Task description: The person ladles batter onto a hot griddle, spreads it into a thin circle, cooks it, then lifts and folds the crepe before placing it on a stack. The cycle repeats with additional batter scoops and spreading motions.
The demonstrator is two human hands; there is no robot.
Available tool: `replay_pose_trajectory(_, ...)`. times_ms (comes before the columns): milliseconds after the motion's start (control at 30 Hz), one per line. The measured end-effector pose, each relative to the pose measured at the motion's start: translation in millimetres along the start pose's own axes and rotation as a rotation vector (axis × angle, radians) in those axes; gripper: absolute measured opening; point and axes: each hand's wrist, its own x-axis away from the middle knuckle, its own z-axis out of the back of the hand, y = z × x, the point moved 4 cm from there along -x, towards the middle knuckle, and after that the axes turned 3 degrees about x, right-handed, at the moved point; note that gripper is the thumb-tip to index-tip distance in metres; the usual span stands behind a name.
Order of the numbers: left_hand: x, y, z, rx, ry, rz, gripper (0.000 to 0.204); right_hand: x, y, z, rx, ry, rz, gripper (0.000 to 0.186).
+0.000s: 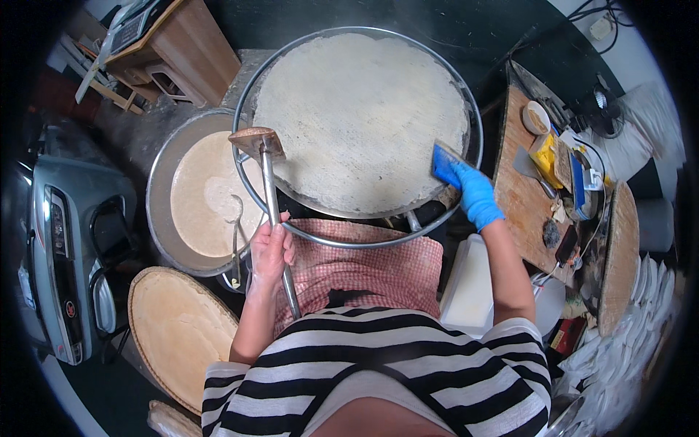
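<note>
A broad, thin sheet of pale batter point(349, 116) covers the round griddle in front of me, inside a metal ring rail point(306, 38). My left hand point(273, 251) is bare and closed round the metal handle of a batter spreader point(256, 140). The spreader's wooden head is raised at the left edge of the griddle. My right hand point(475, 195), in a blue glove, grips a blue scraper point(444, 163) at the right edge of the batter sheet. Whether the scraper's edge touches the sheet, I cannot tell.
Left of the griddle stands a large metal basin point(162, 197) of batter with a ladle point(235, 226) in it. A round woven tray point(178, 320) sits at lower left, near a grey-blue vehicle front point(65, 240). At right, a wooden board point(520, 211) bears a small bowl point(536, 118) and tools.
</note>
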Motion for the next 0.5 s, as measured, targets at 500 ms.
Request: replay_pose_trajectory(500, 14, 7, 11, -0.045, -0.012, -0.052, 0.027, 99, -117, 20, -0.551, -0.366, 0.050, 0.049)
